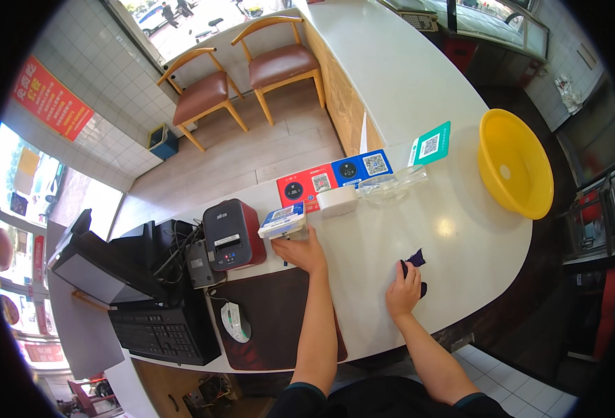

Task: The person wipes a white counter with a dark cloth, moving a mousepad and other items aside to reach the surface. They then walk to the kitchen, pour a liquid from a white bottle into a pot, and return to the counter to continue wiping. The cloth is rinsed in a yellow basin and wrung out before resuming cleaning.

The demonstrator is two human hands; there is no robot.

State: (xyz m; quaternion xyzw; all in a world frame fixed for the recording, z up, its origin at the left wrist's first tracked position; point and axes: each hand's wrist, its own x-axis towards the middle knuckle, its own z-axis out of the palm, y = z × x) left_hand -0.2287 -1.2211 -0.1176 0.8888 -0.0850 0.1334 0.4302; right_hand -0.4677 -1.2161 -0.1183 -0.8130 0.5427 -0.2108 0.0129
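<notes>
My left hand (304,252) grips a small white payment box (285,222) whose blue-and-white top carries a printed code. It is beside the red-and-black receipt printer (230,234). To the right, my right hand (405,292) is closed around a dark cloth (417,258) on the white counter (375,313); part of the cloth sticks out past the fingers. Just beyond my left hand are a white box (337,202), a red code sign (306,184) and a blue code sign (361,166). A clear plastic item (391,185) rests next to the white box.
Left of me stand a black keyboard (161,333), a monitor (103,266), a white mouse (235,322) on a dark mat (271,313), and tangled cables (174,251). A yellow basin (516,164) sits at the counter's right edge, near a green code sign (430,143). Two chairs (205,96) stand beyond.
</notes>
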